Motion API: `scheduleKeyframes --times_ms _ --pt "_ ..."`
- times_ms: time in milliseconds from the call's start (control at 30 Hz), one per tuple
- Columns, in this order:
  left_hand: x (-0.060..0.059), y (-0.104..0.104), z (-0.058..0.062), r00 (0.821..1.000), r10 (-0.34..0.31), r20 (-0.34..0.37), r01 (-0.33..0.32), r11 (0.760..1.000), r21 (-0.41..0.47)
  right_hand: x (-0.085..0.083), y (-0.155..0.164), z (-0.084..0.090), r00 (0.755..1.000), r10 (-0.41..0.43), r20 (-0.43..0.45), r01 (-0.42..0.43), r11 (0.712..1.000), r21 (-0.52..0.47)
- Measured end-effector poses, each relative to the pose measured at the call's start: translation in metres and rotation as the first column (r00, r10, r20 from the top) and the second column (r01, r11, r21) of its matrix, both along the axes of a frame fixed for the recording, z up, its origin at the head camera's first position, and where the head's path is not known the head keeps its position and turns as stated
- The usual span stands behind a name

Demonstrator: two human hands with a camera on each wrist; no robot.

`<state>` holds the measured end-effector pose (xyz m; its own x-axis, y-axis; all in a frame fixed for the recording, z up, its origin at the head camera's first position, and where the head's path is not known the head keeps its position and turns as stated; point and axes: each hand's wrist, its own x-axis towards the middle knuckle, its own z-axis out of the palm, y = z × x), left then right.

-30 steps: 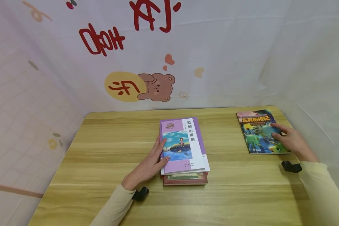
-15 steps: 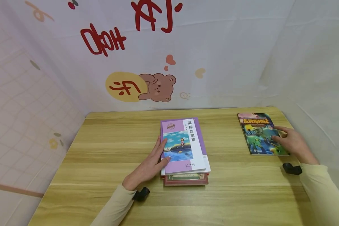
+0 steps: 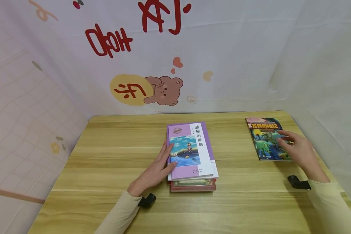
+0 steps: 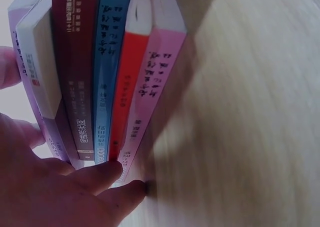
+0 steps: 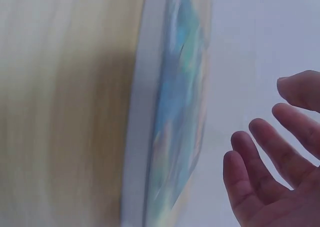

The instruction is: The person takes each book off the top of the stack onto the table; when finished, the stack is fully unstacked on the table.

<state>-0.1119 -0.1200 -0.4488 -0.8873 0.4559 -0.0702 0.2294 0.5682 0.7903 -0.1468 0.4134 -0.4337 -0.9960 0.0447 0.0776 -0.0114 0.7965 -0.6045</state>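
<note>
You see a purple-and-white paperback book [image 3: 190, 151] with a blue sea picture, a green-and-blue comic book [image 3: 266, 138], and a pale wood-grain worktop [image 3: 111, 152].

Left hand [image 3: 153, 172] lies flat and low, fingers straight and together, pointing forward, thumb tucked alongside; forearm in a cream sleeve runs back toward the body. Right hand [image 3: 298, 151] is raised a little, palm down, fingers [image 5: 250, 152] spread and relaxed, gripping nothing. Both wrists carry a small black mount.

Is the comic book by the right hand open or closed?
Closed. The comic book lies flat on the table, front cover up.
</note>
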Motion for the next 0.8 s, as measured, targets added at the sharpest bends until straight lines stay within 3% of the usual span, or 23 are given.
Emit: scheduleKeyframes --times_ms 233,500,800 --pt "-0.001 0.0 0.0 1.0 -0.002 0.005 0.002 1.0 0.005 0.008 -0.04 0.007 0.993 0.083 -0.08 -0.09 0.992 -0.085" --pt "-0.002 -0.002 0.003 1.0 -0.003 0.025 0.002 0.999 0.038 0.008 -0.083 0.011 0.968 0.191 -0.163 -0.214 0.967 -0.14" --pt "-0.006 -0.005 0.003 0.999 -0.007 0.037 0.003 0.996 0.087 0.009 -0.126 0.005 0.956 0.263 -0.127 -0.285 0.935 -0.209"
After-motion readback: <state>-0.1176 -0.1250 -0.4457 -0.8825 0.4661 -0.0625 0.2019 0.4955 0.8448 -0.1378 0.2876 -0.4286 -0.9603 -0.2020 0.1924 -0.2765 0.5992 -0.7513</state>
